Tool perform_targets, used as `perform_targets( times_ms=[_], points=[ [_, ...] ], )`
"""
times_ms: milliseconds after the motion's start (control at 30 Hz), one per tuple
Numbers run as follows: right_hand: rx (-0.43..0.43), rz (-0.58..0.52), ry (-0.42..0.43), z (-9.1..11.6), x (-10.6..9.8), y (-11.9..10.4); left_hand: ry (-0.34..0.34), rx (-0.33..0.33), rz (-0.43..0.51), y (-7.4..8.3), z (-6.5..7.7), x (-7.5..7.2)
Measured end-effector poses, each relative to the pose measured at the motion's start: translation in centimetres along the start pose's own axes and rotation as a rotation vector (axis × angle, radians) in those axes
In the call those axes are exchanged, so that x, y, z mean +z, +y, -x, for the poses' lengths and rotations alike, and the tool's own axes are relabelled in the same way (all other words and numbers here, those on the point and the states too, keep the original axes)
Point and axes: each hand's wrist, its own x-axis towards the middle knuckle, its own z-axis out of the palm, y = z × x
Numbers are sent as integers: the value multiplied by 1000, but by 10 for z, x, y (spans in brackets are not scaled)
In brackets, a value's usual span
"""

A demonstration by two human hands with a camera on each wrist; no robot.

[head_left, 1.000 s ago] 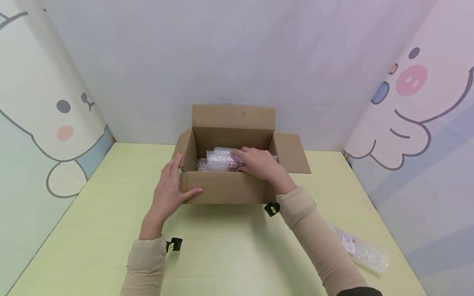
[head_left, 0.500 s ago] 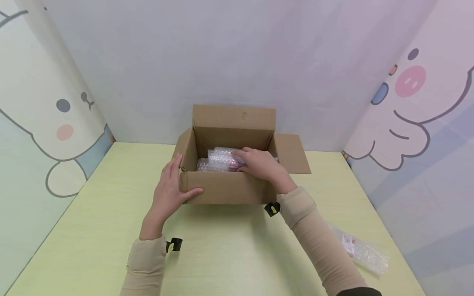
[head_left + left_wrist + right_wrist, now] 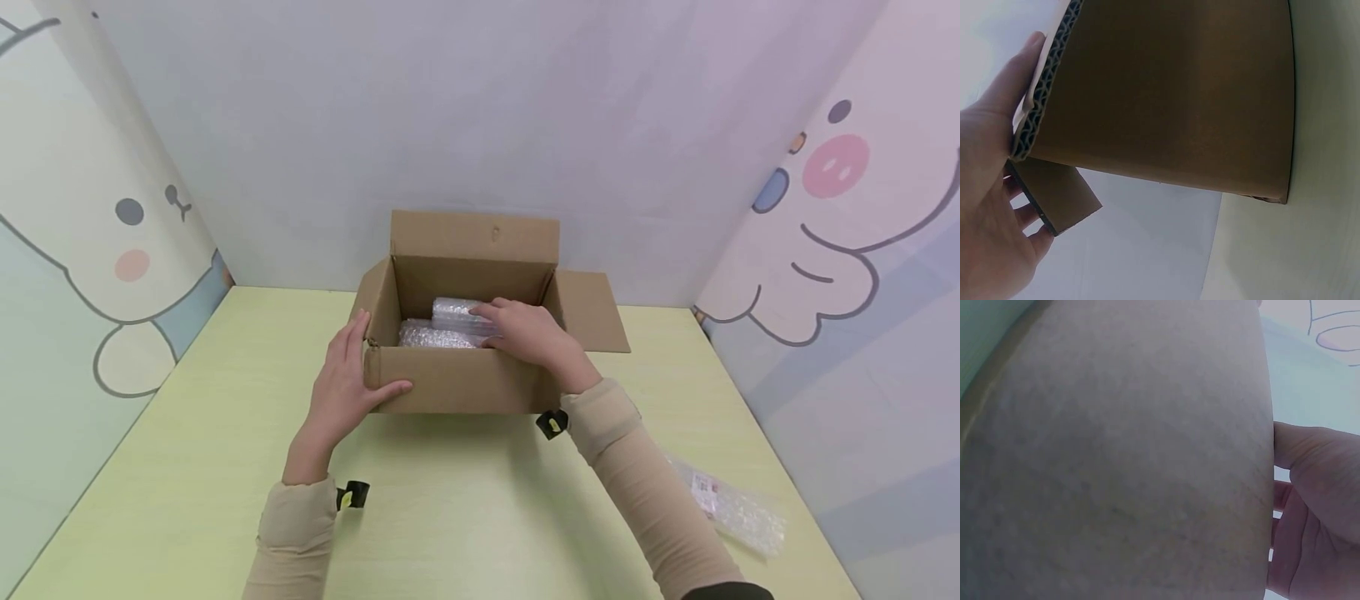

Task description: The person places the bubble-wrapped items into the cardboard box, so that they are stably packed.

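Note:
An open cardboard box (image 3: 450,379) stands at the middle back of the table, with bubble-wrapped packages (image 3: 438,336) inside. My left hand (image 3: 341,387) grips the box's front left corner, thumb on the front and fingers along the left flap (image 3: 1060,197). In the left wrist view, this hand (image 3: 997,181) reaches round the flap edges. Over the front edge, my right hand (image 3: 528,333) extends into the box, thumb and index finger apart beside a clear bubble-wrap roll (image 3: 457,312). In the right wrist view, cardboard (image 3: 1116,456) hides part of the right hand (image 3: 1322,512).
Another bubble-wrap package (image 3: 738,512) with a small label lies on the table's right side, partly behind my right sleeve (image 3: 637,467). The box's right flap (image 3: 595,312) is folded outward, and its back flap (image 3: 472,235) stands up before the pale wall (image 3: 480,108).
The package with pinkish contents beside my right fingers is out of sight, leaving the clear rolls beneath uncovered. Both hands and the box have hardly moved.

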Motion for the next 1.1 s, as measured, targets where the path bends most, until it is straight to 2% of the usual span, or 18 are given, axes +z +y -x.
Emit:
perform_targets(
  times_ms=[233, 567, 833, 1100],
  points=[
    [-1, 41, 19, 3, -4, 2, -10, -7, -1, 0, -2, 1],
    [60, -11, 71, 16, -17, 13, -16, -10, 5, 1, -3, 2],
    [142, -32, 67, 36, -30, 26, -20, -13, 6, 3, -3, 2],
    [157, -74, 145, 66, -30, 51, -19, -15, 5, 3, -2, 2]
  ],
)
